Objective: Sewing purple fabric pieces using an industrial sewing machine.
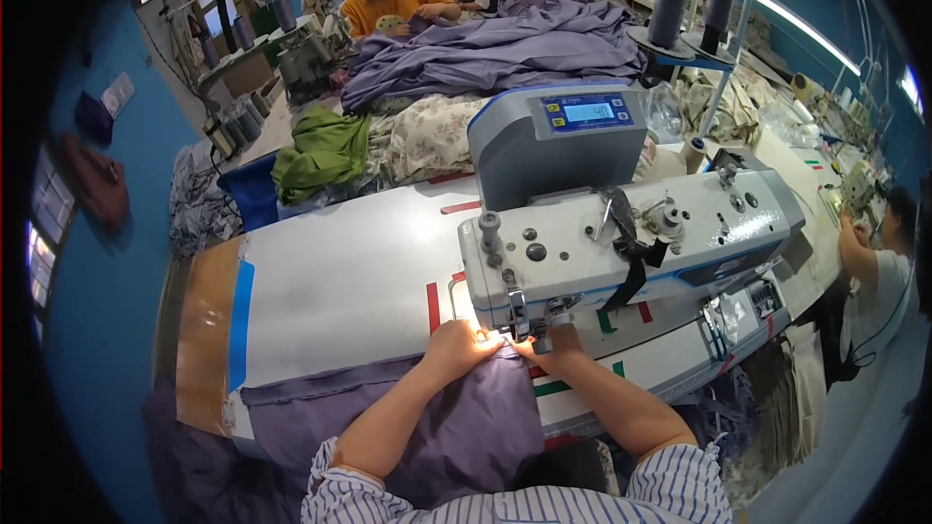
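So I'm watching from up on the head cam, and the purple cloth [476, 418] is lying mostly on the near side of my hands, draping off the table's [342, 281] front edge toward the striped shirt [678, 477]. Its top corner is sitting right at my fingertips, by the sewing machine's [621, 243] needle area. My left hand [456, 347] is pinching that edge, fingers curled nearly closed. My right hand [557, 351] is resting just beside it, partly hidden by the machine head, so I can't tell its grip.
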A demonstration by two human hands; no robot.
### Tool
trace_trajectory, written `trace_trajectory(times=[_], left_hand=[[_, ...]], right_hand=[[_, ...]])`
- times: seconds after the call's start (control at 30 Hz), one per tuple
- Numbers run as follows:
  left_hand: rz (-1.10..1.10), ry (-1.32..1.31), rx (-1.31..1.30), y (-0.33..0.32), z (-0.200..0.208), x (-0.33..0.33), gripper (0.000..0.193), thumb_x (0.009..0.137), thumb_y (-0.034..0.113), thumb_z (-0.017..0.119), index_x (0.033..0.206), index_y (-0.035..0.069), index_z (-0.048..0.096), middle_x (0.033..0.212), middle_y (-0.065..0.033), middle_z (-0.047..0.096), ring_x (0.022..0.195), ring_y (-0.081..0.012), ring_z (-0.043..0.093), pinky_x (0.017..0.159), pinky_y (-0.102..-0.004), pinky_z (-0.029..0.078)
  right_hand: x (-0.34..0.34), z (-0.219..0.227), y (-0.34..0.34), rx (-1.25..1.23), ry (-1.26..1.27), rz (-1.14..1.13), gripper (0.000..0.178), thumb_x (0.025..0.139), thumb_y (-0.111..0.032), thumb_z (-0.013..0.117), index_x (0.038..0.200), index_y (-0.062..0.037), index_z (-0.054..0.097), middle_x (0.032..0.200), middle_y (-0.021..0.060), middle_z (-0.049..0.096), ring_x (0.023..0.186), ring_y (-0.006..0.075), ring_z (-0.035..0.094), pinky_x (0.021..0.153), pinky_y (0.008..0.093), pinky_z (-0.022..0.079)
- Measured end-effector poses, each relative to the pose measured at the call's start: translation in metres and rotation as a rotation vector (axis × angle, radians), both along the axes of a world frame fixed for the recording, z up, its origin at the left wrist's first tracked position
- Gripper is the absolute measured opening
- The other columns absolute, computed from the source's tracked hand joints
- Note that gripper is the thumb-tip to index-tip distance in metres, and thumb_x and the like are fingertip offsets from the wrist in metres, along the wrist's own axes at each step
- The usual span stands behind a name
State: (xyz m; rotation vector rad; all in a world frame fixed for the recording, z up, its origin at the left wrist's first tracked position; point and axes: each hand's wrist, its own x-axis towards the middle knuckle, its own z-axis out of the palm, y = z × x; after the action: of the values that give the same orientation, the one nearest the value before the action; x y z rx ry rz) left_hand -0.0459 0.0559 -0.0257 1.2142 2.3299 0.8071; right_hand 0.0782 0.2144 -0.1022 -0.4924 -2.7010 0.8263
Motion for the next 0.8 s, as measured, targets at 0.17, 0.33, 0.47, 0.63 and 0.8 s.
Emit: trace_trajectory(times=[0.17,0.33,0.47,0.63,0.8], left_hand=[[0.043,0.032,0.100,0.001,-0.014,0.002,0.038,0.072,0.035,0.071,0.062,-0.001,0.063,0.058,-0.0189,0.057,0.053,-0.0319,0.060,0.049,-0.0379,0.044],[0.051,0.012,0.123,-0.001,-0.022,-0.002,0.042,0.073,0.036,0.071,0.058,-0.002,0.060,0.053,-0.0194,0.054,0.050,-0.0325,0.059,0.048,-0.0379,0.043],[0.047,0.013,-0.102,-0.001,-0.024,-0.001,0.041,0.072,0.043,0.074,0.078,0.003,0.069,0.071,-0.0157,0.066,0.067,-0.0340,0.064,0.059,-0.0369,0.050],[0.049,-0.002,0.093,-0.002,-0.022,0.001,0.037,0.073,0.036,0.071,0.069,0.000,0.067,0.060,-0.0195,0.060,0.058,-0.0336,0.063,0.052,-0.0379,0.047],[0.037,-0.013,0.113,-0.002,-0.021,-0.001,0.036,0.073,0.036,0.071,0.073,0.000,0.068,0.061,-0.0193,0.060,0.059,-0.0333,0.063,0.053,-0.0376,0.047]], right_hand=[[0.004,0.011,-0.003,0.050,0.090,0.012,0.047,0.075,-0.048,0.066,0.065,-0.0018,0.068,0.072,0.0204,0.065,0.076,0.0357,0.064,0.074,0.0431,0.050],[0.005,0.025,-0.007,0.173,0.095,0.013,0.040,0.075,-0.042,0.066,0.069,-0.0024,0.068,0.073,0.0202,0.065,0.075,0.0357,0.064,0.073,0.0429,0.051],[0.005,0.022,-0.004,0.008,-0.051,0.031,0.035,0.076,-0.039,0.066,0.073,-0.0039,0.069,0.075,0.0183,0.066,0.078,0.0353,0.064,0.074,0.0425,0.051],[0.000,0.028,-0.002,-0.054,-0.347,0.112,0.048,0.083,-0.047,0.061,0.113,-0.0103,0.056,0.115,0.0068,0.059,0.111,0.0263,0.052,0.102,0.0389,0.034],[0.001,0.013,-0.004,0.148,0.037,0.069,0.028,0.076,-0.037,0.069,0.088,-0.0114,0.069,0.088,0.0130,0.067,0.087,0.0332,0.063,0.076,0.0436,0.050]])
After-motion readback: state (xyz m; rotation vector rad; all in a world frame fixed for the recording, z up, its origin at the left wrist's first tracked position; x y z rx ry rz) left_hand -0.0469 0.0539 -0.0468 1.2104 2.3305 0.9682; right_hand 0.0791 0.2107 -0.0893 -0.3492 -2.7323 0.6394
